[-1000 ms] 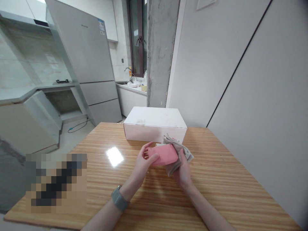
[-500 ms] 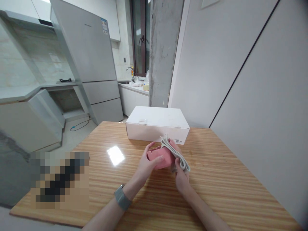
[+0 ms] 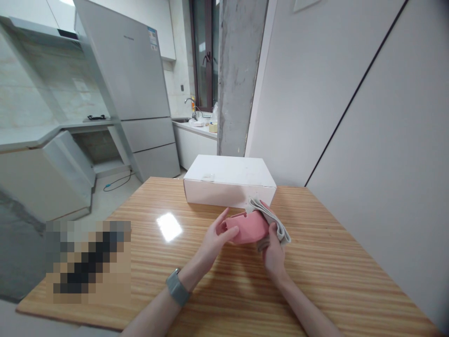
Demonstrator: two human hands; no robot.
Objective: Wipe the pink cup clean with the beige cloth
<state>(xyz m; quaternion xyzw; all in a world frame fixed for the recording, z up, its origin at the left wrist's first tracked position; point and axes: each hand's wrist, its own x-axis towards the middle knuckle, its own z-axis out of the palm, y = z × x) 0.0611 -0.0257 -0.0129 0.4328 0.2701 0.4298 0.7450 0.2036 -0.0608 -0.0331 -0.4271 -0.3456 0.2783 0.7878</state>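
Note:
Over the middle of the wooden table (image 3: 329, 276), both hands meet on a small pink box-shaped container (image 3: 248, 226). My left hand (image 3: 217, 236) grips its left end, thumb in front and fingers behind. My right hand (image 3: 273, 248) is closed round a folded beige cloth (image 3: 272, 219) pressed against the container's right end. A grey watch (image 3: 176, 288) sits on my left wrist.
A closed white cardboard box (image 3: 229, 180) lies on the table just beyond the hands. A blurred-out patch (image 3: 87, 262) covers the table's left part. The wall (image 3: 368, 117) stands close on the right. A fridge (image 3: 133, 84) and kitchen counter (image 3: 196, 128) are further back.
The pink container has turned and shifted slightly right, showing more of its long side. The cloth in my right hand moved right along with it.

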